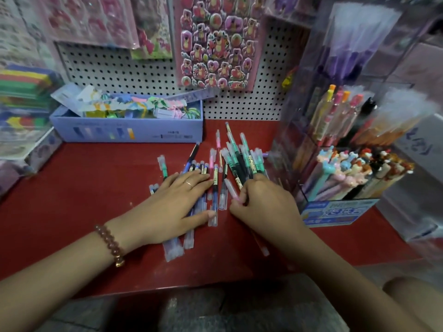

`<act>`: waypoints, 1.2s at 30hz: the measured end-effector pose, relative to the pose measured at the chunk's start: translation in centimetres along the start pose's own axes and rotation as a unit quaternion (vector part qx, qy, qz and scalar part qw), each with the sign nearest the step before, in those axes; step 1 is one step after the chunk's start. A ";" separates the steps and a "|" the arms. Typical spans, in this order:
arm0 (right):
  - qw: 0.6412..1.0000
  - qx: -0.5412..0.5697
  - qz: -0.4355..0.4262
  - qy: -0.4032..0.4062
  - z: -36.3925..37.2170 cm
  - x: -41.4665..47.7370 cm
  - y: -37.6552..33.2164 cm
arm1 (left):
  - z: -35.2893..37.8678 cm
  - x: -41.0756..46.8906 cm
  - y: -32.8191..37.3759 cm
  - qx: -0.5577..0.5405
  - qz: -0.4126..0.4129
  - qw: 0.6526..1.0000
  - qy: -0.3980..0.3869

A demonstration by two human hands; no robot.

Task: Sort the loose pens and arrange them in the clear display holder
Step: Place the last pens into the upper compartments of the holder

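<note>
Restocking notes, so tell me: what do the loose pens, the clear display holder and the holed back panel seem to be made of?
Loose pens: likely plastic, with frosted see-through caps and barrels. Clear display holder: rigid glossy plastic, probably acrylic; contents show through the walls. Back panel: white, matte, evenly perforated; painted metal or hardboard, cannot tell.

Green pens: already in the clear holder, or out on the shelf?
Out. The right hand grips the green pens in a bunch over the red shelf, left of the clear holder.
</note>
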State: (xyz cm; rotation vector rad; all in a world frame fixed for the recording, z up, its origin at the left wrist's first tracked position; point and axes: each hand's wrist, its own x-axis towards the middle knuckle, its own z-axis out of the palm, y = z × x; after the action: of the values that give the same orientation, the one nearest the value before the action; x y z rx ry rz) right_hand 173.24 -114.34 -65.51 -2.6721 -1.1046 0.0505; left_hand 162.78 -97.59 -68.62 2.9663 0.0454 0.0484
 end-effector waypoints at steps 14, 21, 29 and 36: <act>0.989 0.133 -0.015 -0.055 2.7 1.3 0.6 | -0.1 0.3 0.0 -0.012 -0.021 0.999 0.037; 0.988 0.155 -0.017 -0.002 3.4 0.8 0.5 | -0.7 3.2 -0.8 -0.028 -0.013 0.990 0.140; 0.994 0.104 -0.009 0.044 3.6 -0.1 0.9 | -2.5 13.6 0.9 -0.247 -0.014 0.956 0.159; 0.997 0.071 -0.030 0.004 3.1 -0.5 1.7 | -1.9 18.5 2.3 -0.154 -0.029 0.988 0.009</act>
State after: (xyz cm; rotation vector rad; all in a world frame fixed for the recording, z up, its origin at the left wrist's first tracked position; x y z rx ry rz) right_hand 173.67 -115.11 -68.98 -2.5109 -1.1334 0.1034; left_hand 181.29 -98.90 -65.79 2.6547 0.1152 0.0668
